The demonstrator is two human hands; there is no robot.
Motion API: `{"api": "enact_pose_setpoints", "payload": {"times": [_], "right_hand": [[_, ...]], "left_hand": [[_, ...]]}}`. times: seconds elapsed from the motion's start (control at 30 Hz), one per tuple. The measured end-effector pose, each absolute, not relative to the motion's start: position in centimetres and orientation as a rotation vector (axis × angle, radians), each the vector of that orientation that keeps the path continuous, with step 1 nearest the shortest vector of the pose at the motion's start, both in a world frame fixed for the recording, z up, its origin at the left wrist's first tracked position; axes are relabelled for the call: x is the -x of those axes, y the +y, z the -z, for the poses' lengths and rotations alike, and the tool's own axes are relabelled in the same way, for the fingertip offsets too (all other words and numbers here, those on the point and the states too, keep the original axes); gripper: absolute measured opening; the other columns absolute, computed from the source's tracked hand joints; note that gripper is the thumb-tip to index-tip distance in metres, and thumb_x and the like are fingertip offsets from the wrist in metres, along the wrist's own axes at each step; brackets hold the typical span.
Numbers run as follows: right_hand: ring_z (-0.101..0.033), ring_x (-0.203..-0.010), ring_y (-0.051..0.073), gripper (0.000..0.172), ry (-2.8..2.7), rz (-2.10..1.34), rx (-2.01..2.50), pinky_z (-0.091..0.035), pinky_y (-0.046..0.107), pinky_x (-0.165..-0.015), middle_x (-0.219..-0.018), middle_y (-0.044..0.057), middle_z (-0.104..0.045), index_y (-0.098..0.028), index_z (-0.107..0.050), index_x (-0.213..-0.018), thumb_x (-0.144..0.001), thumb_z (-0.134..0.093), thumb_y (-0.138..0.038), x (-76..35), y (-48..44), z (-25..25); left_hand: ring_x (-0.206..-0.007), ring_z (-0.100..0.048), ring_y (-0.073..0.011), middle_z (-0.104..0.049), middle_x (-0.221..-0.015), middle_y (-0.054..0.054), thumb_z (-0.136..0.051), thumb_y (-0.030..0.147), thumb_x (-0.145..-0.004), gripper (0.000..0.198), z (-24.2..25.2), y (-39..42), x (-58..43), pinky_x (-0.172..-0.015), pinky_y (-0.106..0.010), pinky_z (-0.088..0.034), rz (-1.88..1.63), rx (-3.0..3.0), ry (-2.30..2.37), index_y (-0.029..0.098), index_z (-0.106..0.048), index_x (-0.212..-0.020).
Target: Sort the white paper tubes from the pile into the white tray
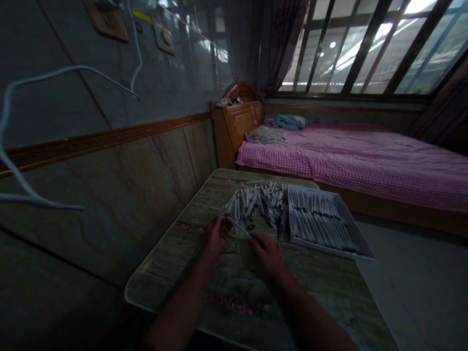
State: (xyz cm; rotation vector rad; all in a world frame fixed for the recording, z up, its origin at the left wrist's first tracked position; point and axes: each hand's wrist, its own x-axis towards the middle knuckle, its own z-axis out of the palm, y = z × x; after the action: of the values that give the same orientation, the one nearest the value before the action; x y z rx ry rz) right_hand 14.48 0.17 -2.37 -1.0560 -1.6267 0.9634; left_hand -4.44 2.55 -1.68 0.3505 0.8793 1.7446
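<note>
White stick, one, held between two hands; one tray, two rows of sticks.

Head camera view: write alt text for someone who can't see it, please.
A left hand and right hand hold a slim pale stick above a table, beside a loose pile of similar sticks. Right of the pile, an open white tray holds more in rows; a bed with a pink checked cover stands beyond.
</note>
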Motion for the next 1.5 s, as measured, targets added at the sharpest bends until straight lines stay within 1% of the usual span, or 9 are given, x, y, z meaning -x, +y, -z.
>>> {"api": "enact_pose_setpoints", "payload": {"times": [0.3,0.5,0.63,0.73,0.9,1.03,1.23,1.37,1.5], "right_hand": [[-0.066,-0.072,0.021,0.021,-1.654,-0.97,1.077,-0.049,0.03,-0.068,-0.078,0.0,-0.075,-0.026,-0.077,-0.091,-0.08,-0.06,-0.032,-14.4,0.1,2.2],[-0.068,-0.074,0.023,0.024,-1.684,-0.863,1.117,-0.05,0.032,-0.07,-0.081,0.003,-0.075,-0.025,-0.077,-0.095,-0.083,-0.058,-0.033,-14.5,0.2,2.7],[-0.069,-0.083,0.025,0.025,-1.743,-0.756,1.113,-0.051,0.036,-0.077,-0.091,0.006,-0.077,-0.026,-0.077,-0.099,-0.084,-0.058,-0.033,-14.5,-0.1,2.5],[-0.07,-0.088,0.026,0.026,-1.803,-0.722,1.092,-0.051,0.037,-0.08,-0.095,0.006,-0.077,-0.026,-0.077,-0.102,-0.086,-0.057,-0.031,-14.5,-0.4,2.2],[-0.07,-0.087,0.025,0.026,-1.808,-0.69,1.101,-0.052,0.035,-0.078,-0.094,0.007,-0.077,-0.025,-0.076,-0.102,-0.087,-0.055,-0.031,-14.5,-0.5,2.1],[-0.07,-0.087,0.024,0.028,-1.823,-0.644,1.106,-0.053,0.034,-0.079,-0.095,0.006,-0.076,-0.023,-0.075,-0.103,-0.088,-0.052,-0.031,-14.5,-0.4,2.3],[-0.07,-0.089,0.021,0.032,-2.006,-0.445,1.109,-0.052,0.03,-0.079,-0.098,0.009,-0.075,-0.018,-0.07,-0.109,-0.093,-0.044,-0.028,-14.5,-0.6,2.2],[-0.069,-0.084,0.02,0.03,-2.14,-0.332,1.235,-0.051,0.028,-0.076,-0.094,0.009,-0.074,-0.019,-0.069,-0.109,-0.095,-0.044,-0.028,-14.7,-1.0,1.7],[-0.068,-0.082,0.022,0.031,-2.091,-0.424,1.288,-0.049,0.03,-0.074,-0.091,0.011,-0.074,-0.018,-0.07,-0.106,-0.096,-0.043,-0.029,-14.8,-1.2,1.4]], "left_hand": [[-0.083,-0.074,-0.0183,-0.077,-0.087,-0.006,-0.069,0.03,-0.082,0.015,1.8,2.5,4.4,-0.079,-0.031,-0.059,-1.715,-0.387,0.906,0.016,-0.067,-0.084],[-0.081,-0.074,-0.019,-0.076,-0.085,-0.005,-0.075,0.036,-0.077,0.025,1.4,2.3,4.3,-0.075,-0.031,-0.059,-1.722,-0.482,0.933,0.017,-0.063,-0.086],[-0.075,-0.074,-0.0179,-0.076,-0.081,-0.004,-0.079,0.039,-0.071,0.032,1.3,2.2,4.4,-0.069,-0.028,-0.059,-1.754,-0.473,0.953,0.017,-0.061,-0.085],[-0.073,-0.074,-0.0175,-0.075,-0.08,-0.003,-0.08,0.04,-0.068,0.035,1.5,2.3,4.5,-0.068,-0.028,-0.058,-1.759,-0.475,0.979,0.017,-0.06,-0.086],[-0.074,-0.074,-0.0187,-0.075,-0.081,-0.003,-0.08,0.043,-0.068,0.038,1.8,2.4,4.5,-0.072,-0.031,-0.058,-1.751,-0.496,0.995,0.018,-0.059,-0.086],[-0.074,-0.074,-0.0191,-0.075,-0.08,-0.003,-0.083,0.044,-0.062,0.043,1.5,2.2,4.4,-0.069,-0.03,-0.057,-1.755,-0.487,0.992,0.017,-0.06,-0.086],[-0.071,-0.072,-0.0186,-0.074,-0.077,-0.003,-0.085,0.048,-0.054,0.053,0.5,1.7,3.9,-0.066,-0.029,-0.056,-1.732,-0.575,1.05,0.016,-0.061,-0.089],[-0.071,-0.072,-0.0187,-0.074,-0.075,-0.002,-0.086,0.049,-0.052,0.055,0.3,1.5,3.4,-0.067,-0.03,-0.056,-1.724,-0.606,1.059,0.016,-0.06,-0.087],[-0.068,-0.071,-0.0181,-0.073,-0.074,-0.002,-0.086,0.048,-0.052,0.055,0.3,1.4,3.0,-0.067,-0.03,-0.055,-1.712,-0.626,1.048,0.016,-0.059,-0.088]]}}
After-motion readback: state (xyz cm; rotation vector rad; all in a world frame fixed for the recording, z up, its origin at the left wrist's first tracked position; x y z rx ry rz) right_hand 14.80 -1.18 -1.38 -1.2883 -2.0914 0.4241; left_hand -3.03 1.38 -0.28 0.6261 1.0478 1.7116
